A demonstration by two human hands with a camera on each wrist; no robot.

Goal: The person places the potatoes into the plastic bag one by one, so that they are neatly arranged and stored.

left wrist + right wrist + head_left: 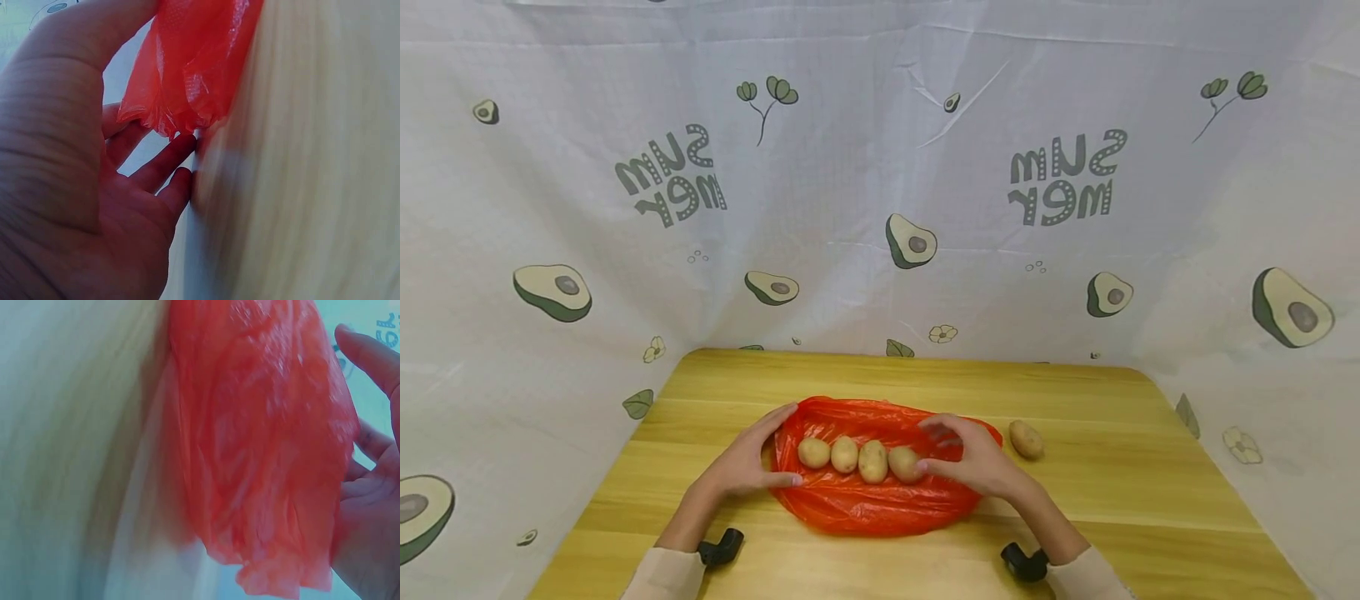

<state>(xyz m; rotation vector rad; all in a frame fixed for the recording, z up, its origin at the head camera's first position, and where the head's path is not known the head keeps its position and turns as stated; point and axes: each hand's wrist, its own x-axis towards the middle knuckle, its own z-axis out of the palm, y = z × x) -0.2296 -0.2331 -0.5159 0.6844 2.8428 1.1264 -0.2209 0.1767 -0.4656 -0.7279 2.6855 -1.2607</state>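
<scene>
A red plastic bag (880,510) lies spread on the table with its mouth open upward. Inside it, several potatoes (872,461) sit in a row. My left hand (751,458) is around the bag's left end, thumb and fingers wide apart; in the left wrist view its relaxed fingers (165,165) reach the crumpled plastic edge. Over the bag's right part is my right hand (973,457), fingers spread, with its thumb tip right at the rightmost potato (906,464). The right wrist view shows the bag's side (262,444) in front of the loosely spread right hand.
One more potato (1026,440) lies on the wooden table (1097,492), right of the bag. Black wrist devices (722,547) are on both forearms. A white curtain (850,167) printed with avocados surrounds the table at the back and sides.
</scene>
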